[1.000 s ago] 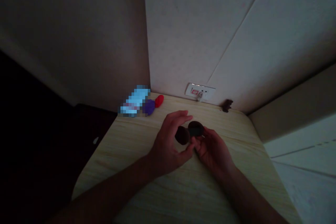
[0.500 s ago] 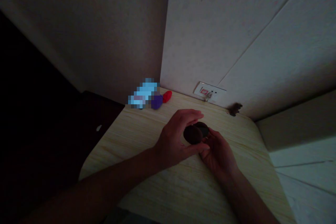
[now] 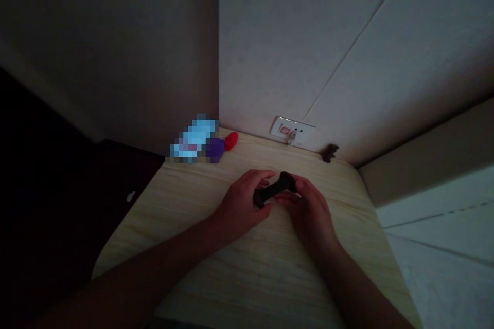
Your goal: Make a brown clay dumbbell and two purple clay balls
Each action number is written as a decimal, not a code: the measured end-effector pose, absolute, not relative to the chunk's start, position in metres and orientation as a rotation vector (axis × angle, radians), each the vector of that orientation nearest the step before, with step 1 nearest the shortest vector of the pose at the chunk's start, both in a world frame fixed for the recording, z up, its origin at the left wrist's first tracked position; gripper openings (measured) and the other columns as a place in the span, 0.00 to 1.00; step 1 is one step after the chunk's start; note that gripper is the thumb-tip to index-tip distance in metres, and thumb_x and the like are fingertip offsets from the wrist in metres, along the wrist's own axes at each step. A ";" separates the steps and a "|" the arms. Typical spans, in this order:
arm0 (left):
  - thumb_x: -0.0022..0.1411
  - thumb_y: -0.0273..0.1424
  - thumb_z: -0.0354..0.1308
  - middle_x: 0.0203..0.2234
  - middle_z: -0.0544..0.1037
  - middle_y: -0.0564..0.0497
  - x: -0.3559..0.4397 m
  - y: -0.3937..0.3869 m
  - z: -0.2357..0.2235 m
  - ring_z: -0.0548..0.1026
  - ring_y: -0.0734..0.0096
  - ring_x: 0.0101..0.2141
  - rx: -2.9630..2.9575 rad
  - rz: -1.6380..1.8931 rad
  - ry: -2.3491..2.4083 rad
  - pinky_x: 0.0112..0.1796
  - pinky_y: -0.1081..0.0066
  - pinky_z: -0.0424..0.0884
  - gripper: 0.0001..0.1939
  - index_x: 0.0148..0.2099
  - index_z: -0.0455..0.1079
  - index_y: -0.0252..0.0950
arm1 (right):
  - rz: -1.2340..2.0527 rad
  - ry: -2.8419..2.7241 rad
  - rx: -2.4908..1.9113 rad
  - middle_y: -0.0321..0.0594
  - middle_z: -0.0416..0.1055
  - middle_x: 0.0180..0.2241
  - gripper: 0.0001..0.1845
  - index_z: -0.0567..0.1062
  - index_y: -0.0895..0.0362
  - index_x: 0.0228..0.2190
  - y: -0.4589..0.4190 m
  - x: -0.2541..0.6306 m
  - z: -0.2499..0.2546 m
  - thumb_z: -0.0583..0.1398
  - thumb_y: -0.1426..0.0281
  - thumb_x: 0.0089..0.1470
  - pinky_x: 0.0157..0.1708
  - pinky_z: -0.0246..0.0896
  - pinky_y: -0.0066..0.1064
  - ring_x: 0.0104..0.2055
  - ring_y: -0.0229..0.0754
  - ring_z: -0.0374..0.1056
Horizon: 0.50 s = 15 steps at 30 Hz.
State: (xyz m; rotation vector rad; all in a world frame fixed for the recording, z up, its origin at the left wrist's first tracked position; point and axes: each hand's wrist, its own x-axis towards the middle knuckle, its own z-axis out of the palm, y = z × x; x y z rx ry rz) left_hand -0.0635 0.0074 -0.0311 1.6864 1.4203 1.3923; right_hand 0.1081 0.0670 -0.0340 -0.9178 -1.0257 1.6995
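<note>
No words, brands, numbers or signs can be read. Left of the wall socket (image 3: 298,124), a pale blue item (image 3: 196,138) on the surface (image 3: 231,277) is masked by coarse square blocks, and its pinkish patch cannot be made out as print or picture. In front of the wall socket, the dark dumbbell-shaped object (image 3: 275,189) shows no legible marking in the dim light.
</note>
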 end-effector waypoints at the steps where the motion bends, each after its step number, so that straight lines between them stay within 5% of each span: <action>1: 0.51 0.16 0.63 0.50 0.77 0.46 -0.063 0.008 -0.032 0.79 0.64 0.46 1.677 1.360 1.444 0.50 0.60 0.77 0.30 0.56 0.68 0.38 | 1.616 -1.132 -0.930 0.38 0.79 0.44 0.14 0.78 0.53 0.43 0.065 0.108 -0.034 0.68 0.63 0.54 0.36 0.75 0.27 0.34 0.37 0.77; 7: 0.51 0.17 0.60 0.48 0.80 0.47 -0.064 0.009 -0.029 0.79 0.62 0.48 1.642 1.303 1.499 0.51 0.60 0.76 0.28 0.54 0.70 0.38 | 1.179 -1.546 -0.843 0.40 0.73 0.45 0.26 0.72 0.49 0.50 0.060 0.111 -0.035 0.71 0.71 0.50 0.43 0.72 0.32 0.41 0.40 0.72; 15: 0.54 0.21 0.58 0.45 0.81 0.49 -0.077 0.010 -0.011 0.80 0.62 0.45 1.680 1.126 1.679 0.48 0.61 0.76 0.24 0.53 0.72 0.39 | 1.115 -1.505 -0.605 0.43 0.65 0.53 0.25 0.74 0.48 0.51 0.057 0.113 -0.025 0.68 0.76 0.52 0.51 0.70 0.34 0.53 0.43 0.68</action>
